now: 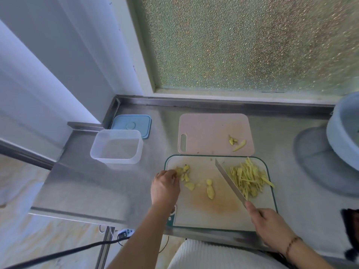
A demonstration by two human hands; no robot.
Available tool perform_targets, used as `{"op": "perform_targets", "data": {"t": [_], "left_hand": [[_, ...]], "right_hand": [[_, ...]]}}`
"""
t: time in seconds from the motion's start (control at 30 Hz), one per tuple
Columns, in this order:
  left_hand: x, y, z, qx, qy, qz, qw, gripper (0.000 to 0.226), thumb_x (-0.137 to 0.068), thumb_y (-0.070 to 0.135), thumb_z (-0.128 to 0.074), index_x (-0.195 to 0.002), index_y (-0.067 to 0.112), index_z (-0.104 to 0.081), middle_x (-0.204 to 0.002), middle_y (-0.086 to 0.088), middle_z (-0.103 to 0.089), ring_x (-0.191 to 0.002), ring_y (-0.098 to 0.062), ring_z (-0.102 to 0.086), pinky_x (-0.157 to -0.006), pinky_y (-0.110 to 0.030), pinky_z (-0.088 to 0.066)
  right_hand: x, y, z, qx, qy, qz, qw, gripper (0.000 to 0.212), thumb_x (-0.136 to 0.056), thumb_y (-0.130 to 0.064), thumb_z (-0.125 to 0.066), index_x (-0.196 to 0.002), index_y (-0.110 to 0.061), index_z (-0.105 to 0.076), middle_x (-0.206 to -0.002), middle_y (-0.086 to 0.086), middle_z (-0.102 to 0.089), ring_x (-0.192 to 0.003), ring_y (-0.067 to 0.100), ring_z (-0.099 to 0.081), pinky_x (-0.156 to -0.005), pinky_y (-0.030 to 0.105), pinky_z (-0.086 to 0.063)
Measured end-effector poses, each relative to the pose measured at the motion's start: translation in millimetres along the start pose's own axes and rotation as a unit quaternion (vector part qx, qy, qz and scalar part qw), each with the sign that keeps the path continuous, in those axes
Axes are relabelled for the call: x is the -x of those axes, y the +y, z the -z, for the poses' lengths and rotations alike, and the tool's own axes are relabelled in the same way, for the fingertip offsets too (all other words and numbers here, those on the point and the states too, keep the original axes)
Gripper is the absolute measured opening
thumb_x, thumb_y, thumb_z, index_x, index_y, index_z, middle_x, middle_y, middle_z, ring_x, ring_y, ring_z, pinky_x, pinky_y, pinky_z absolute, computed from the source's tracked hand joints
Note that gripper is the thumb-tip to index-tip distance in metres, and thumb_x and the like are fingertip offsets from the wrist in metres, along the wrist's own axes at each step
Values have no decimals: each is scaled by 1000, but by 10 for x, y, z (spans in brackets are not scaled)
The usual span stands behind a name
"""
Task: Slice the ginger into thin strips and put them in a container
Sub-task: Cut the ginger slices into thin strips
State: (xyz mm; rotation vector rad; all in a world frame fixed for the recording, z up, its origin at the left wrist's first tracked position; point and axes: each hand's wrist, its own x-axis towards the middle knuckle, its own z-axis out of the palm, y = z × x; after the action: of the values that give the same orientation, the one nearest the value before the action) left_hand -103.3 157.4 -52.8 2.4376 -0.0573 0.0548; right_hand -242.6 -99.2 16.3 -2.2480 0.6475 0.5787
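- Ginger: a heap of cut strips (249, 180) lies on the right part of the white board (219, 212); several uncut chunks remain on its left and middle, one loose chunk (210, 191) near the centre, a cluster (185, 174) at the left edge; yellow staining on the board below them
- Left hand (165, 188): fingers curled onto the cluster at the board's left edge, seemingly gathering or picking up a piece; the exact pinch is hidden behind the knuckles
- Right hand (269, 223): wrapped round the handle of the knife (229, 180), forefinger along the top; blade angled across the board, its flat just beside the strip heap; whether the tip touches the board I cannot tell
- Container (116, 146): clear plastic tub, no ginger visible inside, on the steel counter (87, 183) well left of the board; blue lid (131, 126) lies behind it
- Pink board (209, 131) behind the white one holds a few scraps (237, 142), probably trimmings
- Progress, by judgement: roughly half the slicing done; remaining chunks need cutting; none of the transfer to the tub has begun
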Motion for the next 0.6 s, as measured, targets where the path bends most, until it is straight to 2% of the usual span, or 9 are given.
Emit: {"op": "perform_targets", "data": {"t": [0.1, 0.2, 0.3, 0.4, 0.47, 0.5, 0.6], "left_hand": [[54, 49, 50, 23, 15, 34, 999, 15, -91, 10, -72, -105, 11, -78, -88, -7, -71, -68, -22, -62, -63, -27, -49], [104, 56, 79, 44, 17, 75, 996, 15, -92, 7, -68, -103, 8, -78, -85, -7, -71, -71, -27, -65, -66, -29, -52], [125, 90, 115, 49, -19, 125, 991, 18, -94, 11, -64, -106, 12, -77, -85, -6, -73, -78, -27, -68, -73, -31, -56], [163, 114, 136, -15, -46, 48, 998, 13, -93, 13, -66, -98, 13, -78, -81, -5, -70, -69, -28, -65, -62, -32, -55], [158, 98, 125, -88, -27, -25, 995, 6, -84, 14, -76, -90, 14, -77, -84, -3, -66, -69, -28, -62, -54, -33, -52], [148, 84, 101, -101, -15, -60, 993, 13, -79, 13, -81, -90, 15, -76, -88, -3, -66, -72, -28, -61, -53, -34, -52], [159, 106, 21, -151, -45, -203, 967, 29, -70, 15, -87, -96, 23, -75, -97, 0, -67, -88, -26, -55, -67, -35, -50]], "right_hand": [[2, 7, -18, 0, 1, 0, 1000, 60, -85, -68, -24, -58, -15, -35, -50, -1, -35, -48, 15, -38, -53, 28, -30], [5, 7, -23, 1, -1, 3, 1000, 60, -87, -67, -25, -57, -16, -35, -50, -2, -36, -49, 15, -39, -54, 28, -31], [6, 16, -32, 1, -10, -1, 1000, 62, -86, -68, -25, -57, -16, -37, -49, -2, -40, -49, 15, -43, -55, 28, -35], [3, 31, -30, 4, -16, -4, 1000, 64, -82, -72, -21, -57, -15, -39, -50, -1, -42, -49, 16, -45, -55, 28, -36], [3, 33, -22, 3, -15, -4, 1000, 64, -81, -73, -20, -57, -15, -38, -50, 0, -42, -49, 16, -44, -55, 28, -36], [4, 37, -22, 2, -14, -2, 1000, 64, -80, -73, -20, -57, -15, -38, -50, 0, -41, -49, 16, -43, -55, 28, -36], [6, 46, -24, -1, -11, -3, 1000, 64, -79, -73, -21, -57, -15, -37, -49, 0, -41, -48, 16, -43, -55, 28, -36]]}}
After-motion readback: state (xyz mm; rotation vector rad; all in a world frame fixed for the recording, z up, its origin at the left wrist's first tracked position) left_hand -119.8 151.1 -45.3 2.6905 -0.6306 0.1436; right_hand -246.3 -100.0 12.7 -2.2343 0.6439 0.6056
